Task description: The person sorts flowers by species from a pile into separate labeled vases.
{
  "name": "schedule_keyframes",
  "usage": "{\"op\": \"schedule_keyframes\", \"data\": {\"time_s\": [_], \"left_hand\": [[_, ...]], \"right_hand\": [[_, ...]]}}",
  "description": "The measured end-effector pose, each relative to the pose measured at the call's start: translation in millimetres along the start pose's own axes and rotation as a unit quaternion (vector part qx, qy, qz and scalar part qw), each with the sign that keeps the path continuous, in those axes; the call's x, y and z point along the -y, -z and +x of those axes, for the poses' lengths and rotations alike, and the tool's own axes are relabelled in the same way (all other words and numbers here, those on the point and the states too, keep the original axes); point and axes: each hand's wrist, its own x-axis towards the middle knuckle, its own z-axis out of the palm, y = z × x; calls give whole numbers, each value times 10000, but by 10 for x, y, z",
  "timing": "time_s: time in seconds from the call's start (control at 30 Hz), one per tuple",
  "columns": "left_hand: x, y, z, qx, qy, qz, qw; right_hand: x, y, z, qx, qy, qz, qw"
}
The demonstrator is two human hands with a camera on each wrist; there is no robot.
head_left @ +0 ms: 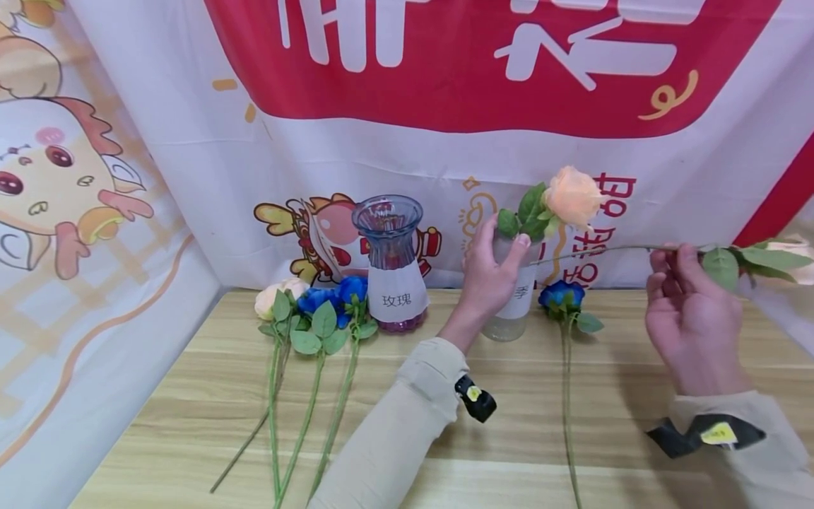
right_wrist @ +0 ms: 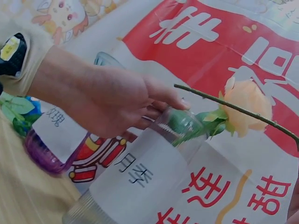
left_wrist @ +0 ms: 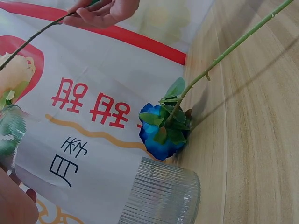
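Note:
My left hand [head_left: 490, 279] grips the upper part of a ribbed clear glass vase [left_wrist: 170, 193] that bears a white paper label [right_wrist: 135, 170]. From the vase's mouth rises a peach artificial rose [head_left: 574, 196] with green leaves, leaning right. Off to the right, my right hand [head_left: 696, 322] pinches the stem [head_left: 610, 247] of another peach flower [head_left: 791, 258]. That stem lies nearly level; its bare end points toward the vase, and its bloom is cut off by the head view's right edge. In the right wrist view, the stem passes in front of the standing rose.
A blue-and-purple glass vase [head_left: 388, 226] with a paper label stands left of the clear one. Beside it lie blue flowers [head_left: 321, 304] and a pale peach flower [head_left: 280, 298]. Another blue flower [head_left: 562, 293] lies right of the clear vase. A printed cloth [head_left: 407, 155] hangs behind the wooden table [head_left: 496, 459].

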Motion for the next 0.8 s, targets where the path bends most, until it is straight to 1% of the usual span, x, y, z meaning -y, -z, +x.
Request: {"op": "schedule_keyframes", "data": {"time_s": [0.17, 0.37, 0.53, 0.67, 0.8], "left_hand": [[-8, 10, -2, 22, 2, -43, 10000], [3, 3, 3, 32, 2, -48, 10000], [19, -7, 12, 43, 7, -53, 10000], [19, -5, 11, 45, 4, -63, 10000], [22, -3, 9, 46, 15, -68, 10000]], "right_hand": [[-5, -68, 4, -190, 173, 157, 9995], [-80, -159, -1, -306, 357, 206, 9987], [-192, -247, -3, -419, 748, -51, 9963], [-274, -316, -5, -480, 1090, -292, 9925], [-342, -379, -10, -400, 1348, -637, 9880]]}}
